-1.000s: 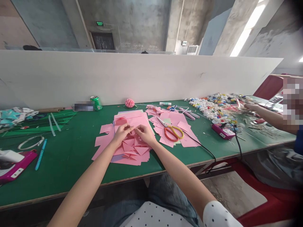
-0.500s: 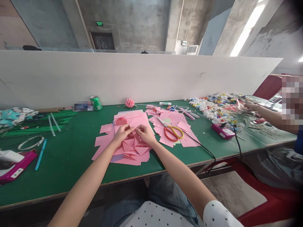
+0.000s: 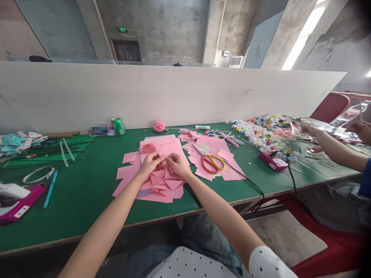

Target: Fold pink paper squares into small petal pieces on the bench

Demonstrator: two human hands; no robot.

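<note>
Both my hands meet over a heap of folded pink paper pieces. My left hand and my right hand pinch a small piece of pink paper between their fingertips; the fingers cover most of it. Under the heap lie flat pink sheets. Just beyond my left hand sits a small stack of folded pink pieces. A pink folded-paper ball rests at the back of the table. Scissors with red and yellow handles lie on pink paper to the right.
A green can stands by the white partition. A glue stick lies at the back. Right are a purple power strip with a black cable, many small coloured pieces and a co-worker's arm. A blue pen lies left.
My hands keep nearly the same pose over the paper. At the right, the co-worker has leaned back out of view, and a second hand of theirs now shows at the edge.
</note>
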